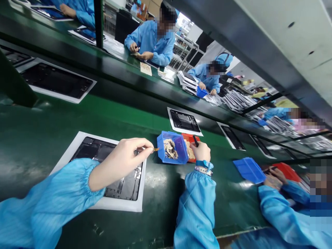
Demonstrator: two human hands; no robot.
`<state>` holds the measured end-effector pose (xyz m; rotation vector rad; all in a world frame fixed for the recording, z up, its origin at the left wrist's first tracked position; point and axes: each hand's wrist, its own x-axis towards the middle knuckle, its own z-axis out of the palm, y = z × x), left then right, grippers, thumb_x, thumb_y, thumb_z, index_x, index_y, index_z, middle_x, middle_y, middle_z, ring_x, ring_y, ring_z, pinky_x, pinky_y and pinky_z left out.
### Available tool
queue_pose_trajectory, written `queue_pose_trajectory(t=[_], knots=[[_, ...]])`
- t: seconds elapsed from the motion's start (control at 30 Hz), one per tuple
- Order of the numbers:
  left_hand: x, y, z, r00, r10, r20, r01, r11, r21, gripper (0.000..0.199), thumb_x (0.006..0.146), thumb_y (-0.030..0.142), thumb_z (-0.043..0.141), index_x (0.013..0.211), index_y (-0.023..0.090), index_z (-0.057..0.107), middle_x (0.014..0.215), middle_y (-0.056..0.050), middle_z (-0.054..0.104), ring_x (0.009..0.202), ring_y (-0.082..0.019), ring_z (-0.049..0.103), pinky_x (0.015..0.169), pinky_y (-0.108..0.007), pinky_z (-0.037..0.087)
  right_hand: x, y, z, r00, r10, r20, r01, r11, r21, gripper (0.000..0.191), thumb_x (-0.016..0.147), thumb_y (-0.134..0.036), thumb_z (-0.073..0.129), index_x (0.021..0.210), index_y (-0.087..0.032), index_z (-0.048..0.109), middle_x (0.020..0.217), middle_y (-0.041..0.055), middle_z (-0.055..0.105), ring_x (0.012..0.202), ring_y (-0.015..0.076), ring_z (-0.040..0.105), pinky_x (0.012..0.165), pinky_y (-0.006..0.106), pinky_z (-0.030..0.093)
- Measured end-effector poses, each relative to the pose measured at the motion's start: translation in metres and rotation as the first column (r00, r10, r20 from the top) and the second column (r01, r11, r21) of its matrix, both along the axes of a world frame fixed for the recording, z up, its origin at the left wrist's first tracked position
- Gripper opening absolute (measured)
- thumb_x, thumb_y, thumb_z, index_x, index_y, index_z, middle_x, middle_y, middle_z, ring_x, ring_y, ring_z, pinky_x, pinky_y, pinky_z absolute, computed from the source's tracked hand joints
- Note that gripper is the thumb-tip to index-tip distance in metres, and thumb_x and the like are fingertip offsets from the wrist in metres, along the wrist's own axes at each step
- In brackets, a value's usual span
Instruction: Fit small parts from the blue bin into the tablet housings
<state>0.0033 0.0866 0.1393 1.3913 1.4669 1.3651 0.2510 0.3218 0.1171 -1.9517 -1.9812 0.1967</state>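
Observation:
My left hand is closed in a pinch on a small orange-brown strip, beside the left wall of a blue bin. In that bin lie beige pieces with thin dark parts. My right hand is wrapped round a slim black tool, whose lower end is hidden. It reaches over a red bin holding beige pieces. Under my left forearm, a black tablet housing lies on a white sheet, partly covered by my hand and sleeve.
On the green bench, more black housings lie on white sheets farther off. To the right, a co-worker's hands work between a blue bin and a red bin. A dark post stands at the back.

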Motion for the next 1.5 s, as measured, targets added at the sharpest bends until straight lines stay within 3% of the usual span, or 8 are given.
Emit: queue_pose_trajectory(t=[0.13, 0.23, 0.4, 0.47, 0.63, 0.83, 1.03, 1.5], knots=[[0.0, 0.002, -0.004, 0.999, -0.048, 0.025, 0.048, 0.999, -0.023, 0.018, 0.088, 0.028, 0.049, 0.083, 0.019, 0.063, 0.076, 0.001, 0.064, 0.065, -0.011, 0.06, 0.054, -0.019, 0.046, -0.018, -0.025, 0.023, 0.993, 0.108, -0.044, -0.105, 0.992, 0.068, 0.029, 0.074, -0.021, 0.054, 0.097, -0.016, 0.071, 0.089, 0.0152, 0.071, 0.089, 0.0302, 0.065, 0.077, 0.041, 0.047], [0.003, 0.002, -0.008, 0.992, -0.091, 0.083, 0.093, 0.996, -0.02, 0.016, 0.089, 0.029, 0.049, 0.098, 0.022, 0.06, 0.074, 0.002, 0.061, 0.062, -0.01, 0.058, 0.054, -0.019, 0.046, -0.044, -0.069, 0.047, 0.929, 0.335, -0.159, -0.325, 0.942, 0.087, 0.03, 0.082, -0.034, 0.051, 0.104, -0.022, 0.068, 0.093, 0.0059, 0.072, 0.084, 0.0212, 0.065, 0.074, 0.031, 0.05], [0.009, 0.0, -0.012, 0.98, -0.117, 0.161, 0.108, 0.992, 0.063, 0.029, 0.092, 0.03, 0.046, 0.119, 0.027, 0.035, 0.077, 0.005, 0.055, 0.061, -0.008, 0.054, 0.057, -0.02, 0.046, -0.079, -0.135, 0.067, 0.501, 0.671, -0.547, -0.808, 0.588, -0.018, 0.018, 0.083, -0.027, 0.054, 0.089, -0.021, 0.069, 0.09, 0.0042, 0.07, 0.082, 0.0195, 0.063, 0.075, 0.033, 0.049], [0.01, -0.001, -0.012, 0.986, -0.108, 0.13, 0.099, 0.992, 0.074, 0.019, 0.093, 0.03, 0.044, 0.111, 0.026, 0.037, 0.076, 0.006, 0.053, 0.062, -0.008, 0.053, 0.058, -0.021, 0.045, -0.084, -0.144, 0.068, 0.423, 0.675, -0.605, -0.843, 0.537, 0.009, 0.012, 0.081, -0.024, 0.057, 0.083, -0.021, 0.068, 0.09, 0.0046, 0.068, 0.089, 0.0208, 0.062, 0.082, 0.035, 0.047], [0.009, -0.003, -0.009, 0.995, -0.096, -0.014, 0.097, 0.992, 0.086, 0.006, 0.094, 0.028, 0.043, 0.092, 0.022, 0.041, 0.071, 0.006, 0.05, 0.061, -0.008, 0.051, 0.056, -0.02, 0.04, -0.084, -0.141, 0.065, 0.483, 0.641, -0.597, -0.814, 0.58, -0.035, 0.003, 0.076, -0.022, 0.064, 0.076, -0.02, 0.066, 0.083, 0.0053, 0.066, 0.084, 0.0217, 0.061, 0.07, 0.033, 0.047], [0.008, -0.005, -0.006, 0.98, -0.02, -0.197, 0.057, 0.981, 0.186, 0.005, 0.093, 0.021, 0.043, 0.091, 0.021, 0.047, 0.076, 0.004, 0.054, 0.065, -0.009, 0.053, 0.06, -0.022, 0.041, -0.083, -0.142, 0.064, 0.445, 0.654, -0.612, -0.838, 0.545, -0.026, 0.004, 0.077, -0.023, 0.062, 0.074, -0.02, 0.064, 0.082, 0.0043, 0.065, 0.077, 0.0191, 0.06, 0.067, 0.032, 0.047], [0.009, -0.007, -0.005, 0.865, 0.232, -0.446, -0.037, 0.914, 0.403, 0.01, 0.087, 0.024, 0.055, 0.092, 0.017, 0.058, 0.106, -0.006, 0.058, 0.097, -0.018, 0.057, 0.085, -0.031, 0.047, -0.086, -0.149, 0.065, 0.451, 0.653, -0.608, -0.808, 0.588, 0.032, 0.006, 0.078, -0.023, 0.061, 0.073, -0.02, 0.062, 0.079, 0.0046, 0.064, 0.073, 0.0182, 0.058, 0.064, 0.031, 0.048], [0.011, -0.009, -0.004, 0.754, 0.371, -0.543, -0.054, 0.858, 0.511, 0.014, 0.086, 0.015, 0.05, 0.078, 0.016, 0.061, 0.101, -0.007, 0.061, 0.088, -0.016, 0.059, 0.078, -0.029, 0.05, -0.088, -0.152, 0.069, 0.443, 0.712, -0.544, -0.847, 0.531, 0.006, 0.009, 0.078, -0.018, 0.059, 0.07, -0.019, 0.061, 0.074, 0.0033, 0.063, 0.064, 0.0149, 0.054, 0.052, 0.026, 0.04]])
